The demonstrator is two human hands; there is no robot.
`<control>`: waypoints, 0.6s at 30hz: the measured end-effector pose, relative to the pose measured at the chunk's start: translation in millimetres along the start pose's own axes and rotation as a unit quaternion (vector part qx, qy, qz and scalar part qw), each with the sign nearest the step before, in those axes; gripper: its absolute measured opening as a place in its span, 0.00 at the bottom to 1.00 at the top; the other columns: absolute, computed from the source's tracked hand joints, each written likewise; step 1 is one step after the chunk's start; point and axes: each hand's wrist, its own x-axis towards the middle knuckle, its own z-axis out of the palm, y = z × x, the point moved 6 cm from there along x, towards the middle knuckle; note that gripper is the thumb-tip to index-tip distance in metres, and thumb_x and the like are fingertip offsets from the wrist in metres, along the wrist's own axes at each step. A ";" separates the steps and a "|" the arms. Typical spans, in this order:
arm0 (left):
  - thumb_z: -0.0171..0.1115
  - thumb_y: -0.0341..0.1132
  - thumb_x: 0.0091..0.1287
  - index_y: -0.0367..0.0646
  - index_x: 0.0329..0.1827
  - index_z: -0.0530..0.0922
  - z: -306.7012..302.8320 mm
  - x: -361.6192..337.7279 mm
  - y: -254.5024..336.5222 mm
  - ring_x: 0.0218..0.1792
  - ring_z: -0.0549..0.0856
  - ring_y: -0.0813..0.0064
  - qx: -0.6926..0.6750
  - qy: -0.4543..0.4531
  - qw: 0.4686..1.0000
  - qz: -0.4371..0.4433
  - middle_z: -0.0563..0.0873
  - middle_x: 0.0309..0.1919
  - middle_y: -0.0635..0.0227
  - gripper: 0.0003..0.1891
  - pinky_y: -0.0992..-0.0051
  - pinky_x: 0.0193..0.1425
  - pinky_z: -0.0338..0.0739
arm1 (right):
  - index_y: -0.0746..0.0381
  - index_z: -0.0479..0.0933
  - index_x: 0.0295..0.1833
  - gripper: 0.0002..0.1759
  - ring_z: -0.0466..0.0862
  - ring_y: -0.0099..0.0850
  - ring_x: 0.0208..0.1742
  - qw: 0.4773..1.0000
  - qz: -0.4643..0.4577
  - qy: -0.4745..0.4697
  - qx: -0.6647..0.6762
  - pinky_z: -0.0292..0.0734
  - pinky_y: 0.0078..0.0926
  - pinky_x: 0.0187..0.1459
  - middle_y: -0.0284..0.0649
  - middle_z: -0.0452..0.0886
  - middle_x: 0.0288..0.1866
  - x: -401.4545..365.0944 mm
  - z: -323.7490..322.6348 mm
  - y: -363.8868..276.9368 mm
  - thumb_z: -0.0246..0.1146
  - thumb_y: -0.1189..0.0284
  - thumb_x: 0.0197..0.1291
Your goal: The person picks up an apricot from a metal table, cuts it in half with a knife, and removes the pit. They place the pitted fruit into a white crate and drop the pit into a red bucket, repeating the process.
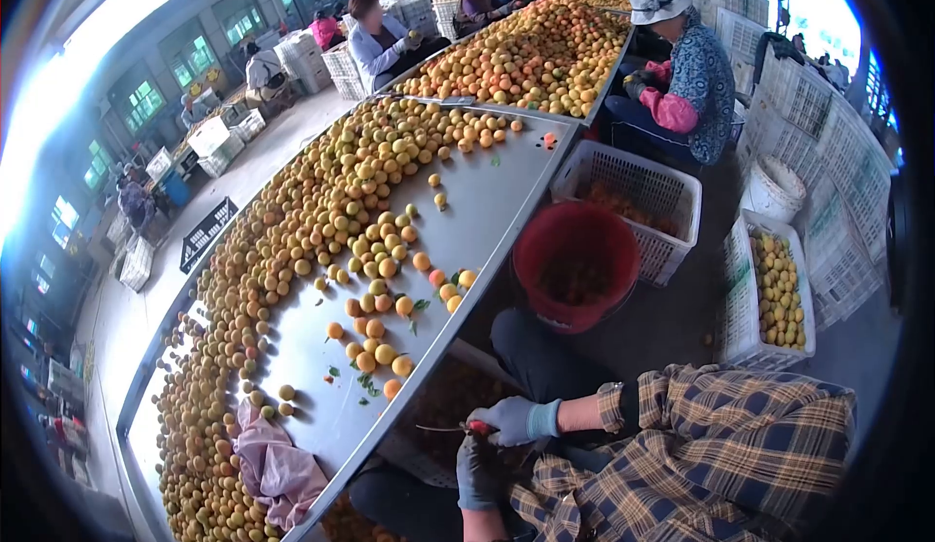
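Observation:
Low in the head view, my right hand (pixel 514 419), in a grey-blue glove, is closed around the red handle of a small knife (pixel 479 427); its thin blade points left. Just below it is my left hand (pixel 479 471), in a dark-palmed glove, its fingers bent up near the handle; what it holds, if anything, is hidden. Both hands are over my lap, to the right of the metal table's edge (pixel 429 355). Orange-yellow fruits (pixel 386 354) lie on the table, some with green leaves. Under the hands, a crate with dark contents is partly visible.
A red bucket (pixel 577 267) stands beyond my knee, next to a white crate (pixel 672 191). Another crate of yellow fruit (pixel 778 289) is at the right. A pink cloth (pixel 276 469) lies on the table. A co-worker (pixel 682 84) in a hat sits at the upper right.

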 end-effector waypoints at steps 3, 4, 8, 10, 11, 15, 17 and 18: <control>0.54 0.48 0.68 0.42 0.54 0.74 16.9 -4.6 2.4 0.47 0.82 0.64 -0.073 0.014 0.997 0.009 0.80 0.49 0.61 0.20 0.62 0.52 0.78 | 0.50 0.70 0.58 0.26 0.82 0.50 0.35 0.999 -0.027 0.041 0.011 0.76 0.45 0.38 0.49 0.82 0.34 -1.1 3.4 3.3 0.64 0.62 0.51; 0.54 0.48 0.68 0.42 0.53 0.74 19.7 -6.3 4.3 0.47 0.82 0.64 -0.102 0.035 0.994 0.017 0.80 0.49 0.61 0.20 0.63 0.52 0.78 | 0.51 0.71 0.58 0.25 0.82 0.49 0.34 0.997 -0.043 0.063 0.017 0.77 0.44 0.37 0.48 0.82 0.33 -3.5 1.5 0.3 0.64 0.62 0.52; 0.52 0.50 0.69 0.42 0.53 0.74 2.7 5.5 -4.1 0.49 0.80 0.63 -0.140 0.015 0.990 0.005 0.80 0.48 0.61 0.21 0.63 0.55 0.76 | 0.54 0.73 0.55 0.22 0.83 0.48 0.32 0.976 -0.099 0.177 0.078 0.78 0.40 0.35 0.47 0.81 0.31 -4.2 6.4 1.3 0.65 0.62 0.53; 0.47 0.54 0.70 0.45 0.55 0.73 -9.1 11.4 -8.7 0.55 0.77 0.62 -0.198 -0.028 0.980 0.010 0.77 0.55 0.61 0.24 0.59 0.61 0.70 | 0.55 0.74 0.52 0.20 0.82 0.48 0.30 0.968 -0.110 0.196 0.109 0.78 0.37 0.32 0.49 0.81 0.31 -6.7 3.8 -4.9 0.65 0.60 0.57; 0.44 0.56 0.70 0.46 0.57 0.73 -11.7 13.2 -12.1 0.56 0.77 0.63 -0.202 -0.013 0.979 0.028 0.77 0.55 0.62 0.25 0.60 0.61 0.70 | 0.56 0.74 0.52 0.19 0.83 0.46 0.29 0.961 -0.120 0.220 0.115 0.79 0.36 0.31 0.48 0.81 0.30 -6.4 3.3 -7.4 0.65 0.60 0.58; 0.43 0.54 0.71 0.44 0.60 0.72 32.0 -14.1 11.2 0.54 0.78 0.65 -0.167 0.024 0.984 0.051 0.78 0.54 0.62 0.26 0.63 0.60 0.71 | 0.61 0.73 0.51 0.16 0.81 0.24 0.28 0.952 -0.014 0.154 0.265 0.80 0.28 0.28 0.36 0.80 0.30 -1.0 4.4 -3.7 0.62 0.64 0.63; 0.43 0.48 0.72 0.37 0.60 0.71 -23.3 6.6 7.0 0.55 0.77 0.66 -0.221 -0.032 0.971 0.091 0.80 0.51 0.59 0.24 0.67 0.62 0.69 | 0.65 0.72 0.54 0.14 0.77 0.18 0.31 0.844 0.002 0.096 0.528 0.78 0.22 0.33 0.31 0.80 0.37 2.5 23.4 10.9 0.58 0.70 0.65; 0.45 0.46 0.71 0.35 0.59 0.71 23.1 -10.1 33.1 0.53 0.77 0.66 -0.250 0.012 0.959 0.129 0.80 0.49 0.59 0.24 0.68 0.63 0.67 | 0.62 0.75 0.47 0.09 0.77 0.17 0.35 0.870 -0.051 0.154 0.465 0.74 0.17 0.37 0.31 0.79 0.36 -0.9 12.1 0.8 0.58 0.71 0.65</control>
